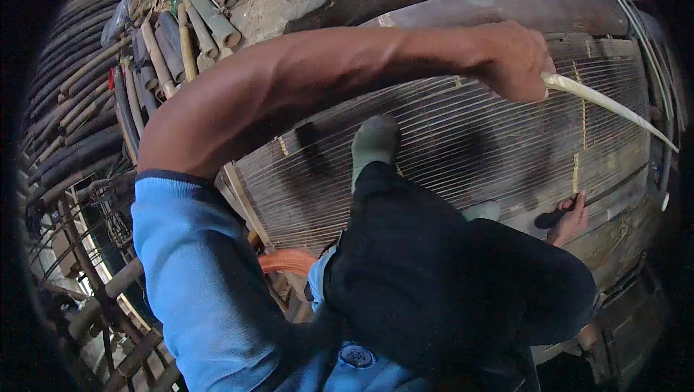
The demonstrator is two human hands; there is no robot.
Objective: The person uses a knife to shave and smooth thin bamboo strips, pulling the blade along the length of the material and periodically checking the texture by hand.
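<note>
My left arm reaches across to the far right, where my left hand (517, 63) is closed in a fist around a pale strip (611, 105), which looks like split bamboo. The strip curves out past the fist toward the right edge and tapers. Lower on the right, my right hand (570, 223) grips a knife by its dark handle (551, 219); the narrow dark blade (614, 188) points up and to the right. Both hands are over a screen of thin parallel slats (463, 150), bound with yellowish cross-ties (576, 168). My right forearm is mostly hidden behind my knee.
My feet in pale green footwear (376, 142) are on the screen, under my dark-trousered legs. Cut bamboo poles (210, 23) are piled at upper left beside stacked dark poles (79, 81). A large rounded brown log (506, 10) lies along the far side. Something orange (288, 260) sits near my left hip.
</note>
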